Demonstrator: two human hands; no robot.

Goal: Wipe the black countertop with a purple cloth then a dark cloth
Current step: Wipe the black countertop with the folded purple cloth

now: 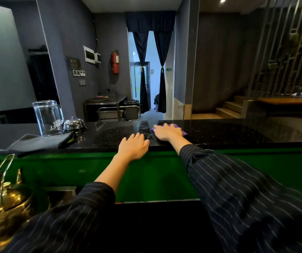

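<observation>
The black speckled countertop (pixel 237 132) runs across the middle of the head view. My right hand (pixel 167 132) lies flat on the purple cloth (pixel 184 133), pressing it onto the counter; only the cloth's edges show around the fingers. My left hand (pixel 133 147) rests palm down on the counter's near edge, fingers spread, holding nothing. A folded dark cloth (pixel 39 142) lies on the counter at the left, well apart from both hands.
An upturned glass mug (pixel 48 117) stands on the dark cloth's far corner, with a chrome bell (pixel 74 123) beside it. Brass vessels and tongs (pixel 2 198) crowd the lower left. A green panel (pixel 164 172) drops below the counter edge.
</observation>
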